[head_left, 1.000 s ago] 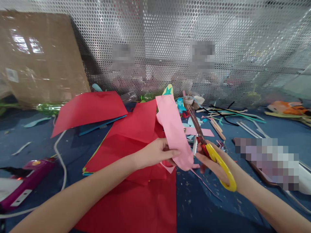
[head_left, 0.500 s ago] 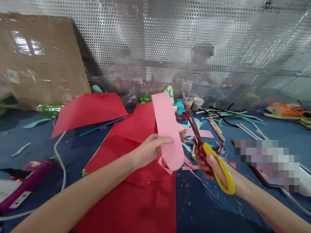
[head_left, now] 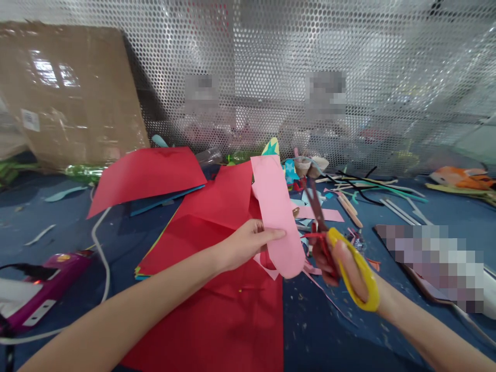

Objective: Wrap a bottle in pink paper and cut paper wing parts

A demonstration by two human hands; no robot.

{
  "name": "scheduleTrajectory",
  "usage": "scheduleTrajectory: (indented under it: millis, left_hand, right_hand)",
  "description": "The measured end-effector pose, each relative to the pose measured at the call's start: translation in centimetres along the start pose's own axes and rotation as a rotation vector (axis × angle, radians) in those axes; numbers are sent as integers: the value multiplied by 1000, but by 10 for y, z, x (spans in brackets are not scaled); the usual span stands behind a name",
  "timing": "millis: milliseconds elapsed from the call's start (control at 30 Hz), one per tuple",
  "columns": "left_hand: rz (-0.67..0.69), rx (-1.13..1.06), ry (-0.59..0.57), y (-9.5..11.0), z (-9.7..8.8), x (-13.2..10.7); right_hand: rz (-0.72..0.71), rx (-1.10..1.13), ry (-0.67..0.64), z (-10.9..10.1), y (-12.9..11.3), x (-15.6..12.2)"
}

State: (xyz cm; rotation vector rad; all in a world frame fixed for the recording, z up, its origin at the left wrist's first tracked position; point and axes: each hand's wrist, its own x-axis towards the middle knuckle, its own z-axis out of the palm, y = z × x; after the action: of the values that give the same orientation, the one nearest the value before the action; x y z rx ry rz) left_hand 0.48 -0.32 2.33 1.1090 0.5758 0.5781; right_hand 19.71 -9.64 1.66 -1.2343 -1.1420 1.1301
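Note:
My left hand [head_left: 248, 243] pinches a long strip of pink paper [head_left: 277, 206] with a rounded lower end, its thumb lying across the front. The strip is held up over sheets of red paper [head_left: 217, 330]. In my right hand [head_left: 337, 263] is a pair of scissors [head_left: 358, 279] with yellow and red handles. Their blades point up and away, parted slightly and blurred, to the right of the pink strip and apart from it. A pink offcut [head_left: 269, 268] with a curved edge shows below the strip.
Paper scraps [head_left: 321, 213] and wooden sticks [head_left: 349, 209] lie behind the scissors. At the right is a phone-like flat object [head_left: 420, 289], partly blurred. A purple power strip [head_left: 50, 284] with cables sits at the left. Cardboard [head_left: 77, 98] leans against the perforated metal wall [head_left: 263, 67].
The pink strip and my left hand have shifted slightly right and down in view. The scissors have turned a little more upright, and their blades look closer together. The whole view has shifted slightly.

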Motion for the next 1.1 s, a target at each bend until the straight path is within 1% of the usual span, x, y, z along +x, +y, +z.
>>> scheduleTrajectory:
  millis: [67, 133, 167, 233, 300, 367, 467, 533, 600, 667, 733, 800, 867, 967, 1033, 1100]
  left_hand:
    - [0, 55, 13, 0, -2, 1]
    - [-26, 190, 8, 1, -4, 1]
    - [-45, 272, -4, 2, -5, 0]
    - [-84, 412, -68, 4, -6, -3]
    - [-101, 518, -159, 6, -5, -6]
    - [-103, 633, -244, 7, -3, -10]
    - [-113, 781, -316, 8, 0, -13]
    - [-109, 805, -356, 8, 2, -14]
    - [-88, 786, -370, 7, 4, -15]
    - [-41, 686, -329, 6, 6, -14]
    - [1, 538, -259, 4, 9, -13]
    - [16, 432, -164, 2, 11, -12]
    - [19, 409, -50, 3, 13, -11]
    - [81, 376, 87, 5, 13, -9]
    - [109, 325, 137, 8, 13, -9]
    - [123, 248, 183, 11, 12, -9]
  right_hand:
    - [3, 106, 70, -1, -6, 9]
    - [-51, 126, 142, -5, -10, 16]
    - [-77, 125, 175, -7, -10, 19]
    - [-103, 109, 205, -11, -8, 21]
    - [-104, 86, 199, -12, -5, 21]
    - [-95, 67, 165, -9, -3, 19]
    - [-95, 51, 107, -1, -8, 14]
    - [-104, 28, 102, 4, -13, 11]
    - [-114, 1, 125, 7, -17, 8]
    - [-111, -12, 99, 10, -17, 6]
    - [-81, -18, 20, 12, -13, 4]
    - [-34, -30, -58, 13, -4, 1]
    - [13, -42, -108, 11, 7, -2]
    - [53, 4, -206, 6, 18, -6]
    - [71, 60, -256, 3, 18, -9]
    - [90, 40, -270, 1, 10, -11]
